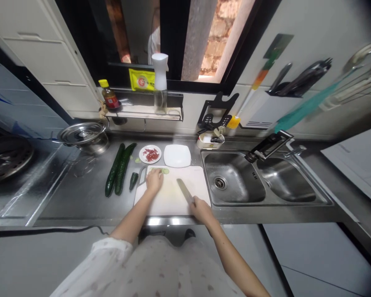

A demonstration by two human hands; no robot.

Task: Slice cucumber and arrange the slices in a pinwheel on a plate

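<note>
A white cutting board [170,198] lies on the steel counter. My right hand [201,209] is wrapped round the handle of a knife [184,190], whose blade points up and left over the board. At the board's upper left, my left hand [154,180] is by green cucumber slices [165,170]; its fingers are too small to tell whether they grip any. Left of the board are a short cucumber piece [134,180] and two whole cucumbers [122,169]. Behind the board stand a plate with chopped red pieces [150,154] and a white square plate [177,155].
A double sink [235,179] with a black faucet [267,146] is on the right. A lidded steel pot [86,138] stands at the left back. A wall shelf [139,112] holds a sauce bottle [110,97] and a spray bottle [160,82].
</note>
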